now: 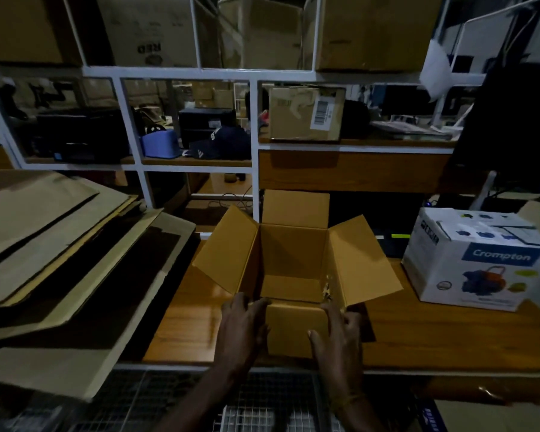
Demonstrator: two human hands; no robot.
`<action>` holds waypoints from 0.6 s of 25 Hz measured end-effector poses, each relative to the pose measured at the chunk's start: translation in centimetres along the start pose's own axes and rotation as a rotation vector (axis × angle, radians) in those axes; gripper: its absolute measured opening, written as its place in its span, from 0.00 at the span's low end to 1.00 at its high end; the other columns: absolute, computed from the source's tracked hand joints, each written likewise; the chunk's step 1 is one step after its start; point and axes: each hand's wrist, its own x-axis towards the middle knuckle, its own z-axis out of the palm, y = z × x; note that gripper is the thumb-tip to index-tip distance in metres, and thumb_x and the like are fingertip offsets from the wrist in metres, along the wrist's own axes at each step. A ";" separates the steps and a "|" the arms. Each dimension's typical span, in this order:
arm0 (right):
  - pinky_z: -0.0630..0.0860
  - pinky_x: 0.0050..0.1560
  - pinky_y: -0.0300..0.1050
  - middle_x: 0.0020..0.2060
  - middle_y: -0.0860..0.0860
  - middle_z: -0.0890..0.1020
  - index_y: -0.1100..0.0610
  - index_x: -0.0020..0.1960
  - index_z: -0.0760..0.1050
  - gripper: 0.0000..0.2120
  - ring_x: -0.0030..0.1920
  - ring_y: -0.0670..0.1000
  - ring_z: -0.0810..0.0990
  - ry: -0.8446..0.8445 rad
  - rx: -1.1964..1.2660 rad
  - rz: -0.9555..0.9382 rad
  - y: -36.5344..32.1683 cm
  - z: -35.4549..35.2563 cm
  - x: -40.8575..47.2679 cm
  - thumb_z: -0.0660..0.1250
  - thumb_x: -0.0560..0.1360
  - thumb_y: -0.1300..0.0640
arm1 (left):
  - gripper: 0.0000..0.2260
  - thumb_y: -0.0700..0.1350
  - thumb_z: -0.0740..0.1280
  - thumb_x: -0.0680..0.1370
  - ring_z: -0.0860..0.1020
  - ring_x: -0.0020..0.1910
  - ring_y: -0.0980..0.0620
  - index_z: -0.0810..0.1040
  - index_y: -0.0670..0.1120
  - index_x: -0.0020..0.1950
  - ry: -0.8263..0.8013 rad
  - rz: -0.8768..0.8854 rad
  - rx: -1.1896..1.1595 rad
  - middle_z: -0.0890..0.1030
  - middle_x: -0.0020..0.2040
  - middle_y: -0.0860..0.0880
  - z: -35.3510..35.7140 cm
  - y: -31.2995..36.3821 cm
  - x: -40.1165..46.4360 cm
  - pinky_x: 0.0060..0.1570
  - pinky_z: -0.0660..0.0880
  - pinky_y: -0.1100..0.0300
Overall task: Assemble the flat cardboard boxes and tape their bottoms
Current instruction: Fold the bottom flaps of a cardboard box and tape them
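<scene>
A small brown cardboard box (293, 260) stands upright on the wooden table (434, 335), its top open and all its flaps spread outward. The near flap hangs down toward me. My left hand (242, 325) rests on the box's near left corner, fingers reaching over the rim. My right hand (337, 335) lies against the near right corner, thumb on the hanging flap, fingers loosely bent. A stack of flat cardboard boxes (60, 244) lies to the left. No tape is in view.
A white Crompton carton (480, 260) stands on the table at the right. White metal shelving (254, 145) behind holds brown boxes, caps and dark items. A wire mesh surface (169, 400) lies below the table's near edge.
</scene>
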 end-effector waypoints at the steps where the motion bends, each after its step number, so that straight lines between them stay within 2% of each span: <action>1: 0.71 0.46 0.43 0.57 0.54 0.68 0.50 0.65 0.74 0.26 0.53 0.56 0.74 0.023 0.007 -0.005 -1.0 0.3 -0.7 0.78 0.70 0.58 | 0.26 0.40 0.79 0.66 0.76 0.55 0.40 0.79 0.52 0.62 0.016 0.017 -0.014 0.76 0.60 0.44 -0.8 -0.8 -0.3 0.44 0.78 0.52; 5: 0.74 0.50 0.46 0.61 0.56 0.68 0.49 0.65 0.74 0.25 0.57 0.58 0.74 0.102 0.055 0.014 -6.5 1.3 -3.5 0.77 0.71 0.59 | 0.29 0.41 0.83 0.60 0.78 0.51 0.42 0.81 0.53 0.59 0.079 0.095 -0.086 0.77 0.57 0.44 -5.4 -4.8 -0.9 0.38 0.77 0.58; 9: 0.76 0.51 0.47 0.61 0.56 0.67 0.47 0.67 0.73 0.26 0.57 0.56 0.72 0.180 0.057 0.036 -13.3 1.7 -5.8 0.77 0.71 0.57 | 0.32 0.41 0.83 0.59 0.77 0.50 0.43 0.77 0.55 0.59 0.215 0.174 -0.168 0.70 0.59 0.49 -11.2 -8.8 -0.6 0.38 0.73 0.62; 12: 0.77 0.50 0.49 0.60 0.56 0.68 0.48 0.65 0.75 0.27 0.57 0.58 0.73 0.289 0.067 -0.025 -18.2 1.3 -7.5 0.78 0.69 0.58 | 0.30 0.41 0.83 0.61 0.76 0.52 0.43 0.78 0.55 0.60 0.294 0.207 -0.227 0.68 0.60 0.50 -15.2 -11.2 -0.4 0.39 0.75 0.57; 14: 0.76 0.47 0.47 0.58 0.55 0.68 0.48 0.65 0.75 0.27 0.54 0.57 0.73 0.341 0.036 -0.065 -20.5 1.1 -8.6 0.79 0.68 0.57 | 0.28 0.40 0.81 0.63 0.73 0.54 0.42 0.79 0.53 0.60 0.321 0.192 -0.228 0.70 0.61 0.48 -17.5 -12.4 -0.8 0.40 0.77 0.54; 15: 0.75 0.46 0.46 0.58 0.55 0.68 0.48 0.65 0.75 0.27 0.53 0.57 0.73 0.359 0.026 -0.086 -21.6 0.9 -9.3 0.79 0.68 0.56 | 0.27 0.40 0.81 0.64 0.73 0.54 0.42 0.80 0.53 0.60 0.336 0.190 -0.220 0.71 0.60 0.46 -18.6 -13.0 -1.1 0.40 0.75 0.55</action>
